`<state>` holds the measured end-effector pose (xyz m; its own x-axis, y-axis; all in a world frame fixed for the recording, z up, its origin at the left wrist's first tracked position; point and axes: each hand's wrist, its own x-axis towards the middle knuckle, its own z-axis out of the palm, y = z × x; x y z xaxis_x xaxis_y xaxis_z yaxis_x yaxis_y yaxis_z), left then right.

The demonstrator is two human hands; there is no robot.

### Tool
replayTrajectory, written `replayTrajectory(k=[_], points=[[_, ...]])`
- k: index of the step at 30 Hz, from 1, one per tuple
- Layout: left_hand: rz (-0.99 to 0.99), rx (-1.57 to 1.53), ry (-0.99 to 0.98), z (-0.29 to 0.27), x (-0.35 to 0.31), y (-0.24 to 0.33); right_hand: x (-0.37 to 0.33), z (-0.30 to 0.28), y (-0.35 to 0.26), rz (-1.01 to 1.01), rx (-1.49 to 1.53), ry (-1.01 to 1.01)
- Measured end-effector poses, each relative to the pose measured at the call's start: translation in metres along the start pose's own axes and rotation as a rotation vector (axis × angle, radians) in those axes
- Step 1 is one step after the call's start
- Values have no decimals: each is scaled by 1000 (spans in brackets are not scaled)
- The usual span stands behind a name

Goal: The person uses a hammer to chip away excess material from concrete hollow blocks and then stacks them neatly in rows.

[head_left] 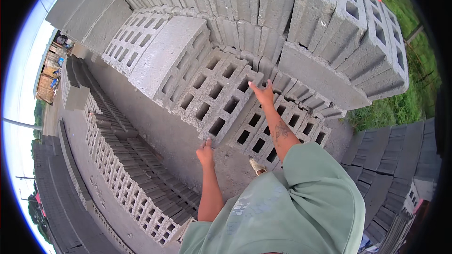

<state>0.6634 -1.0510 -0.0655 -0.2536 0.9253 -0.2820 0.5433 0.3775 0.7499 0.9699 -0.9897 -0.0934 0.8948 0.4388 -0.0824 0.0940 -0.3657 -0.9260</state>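
Observation:
A grey hollow concrete block [223, 115] lies at the near end of a raised row, its three large holes facing up. At its lower left end is my left hand [205, 154], fingertips pressed to the edge and some fingers hidden. My right hand [263, 94] is at the opposite end, thumb against the block and another finger spread apart from it; the rest of its grip is partly hidden. Similar blocks [197, 95] stand tight against it on the left. Lower down, to the right, more hollow blocks [263, 134] sit beside my foot.
A tall stack of blocks [325, 19] rises ahead, with some overhanging on the right. Long rows of blocks [127, 174] run along the left, past a strip of grey ground [150, 117]. Further stacks [395, 155] stand at right, near grass [376, 115]. My shoe [257, 165] is close to the lower blocks.

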Motion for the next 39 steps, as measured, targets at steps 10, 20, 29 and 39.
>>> replayTrajectory(k=[10,20,29,39], points=[[-299,-168,-109,28,3,23,-6,75,15,398,282,-76],[-158,43,-69,52,5,24,23,63,8,383,504,-120],[-116,171,-249,28,6,28,35,74,6,486,365,-131],[-715,272,-178,-116,-287,-319,-129,-49,89,284,211,-616]])
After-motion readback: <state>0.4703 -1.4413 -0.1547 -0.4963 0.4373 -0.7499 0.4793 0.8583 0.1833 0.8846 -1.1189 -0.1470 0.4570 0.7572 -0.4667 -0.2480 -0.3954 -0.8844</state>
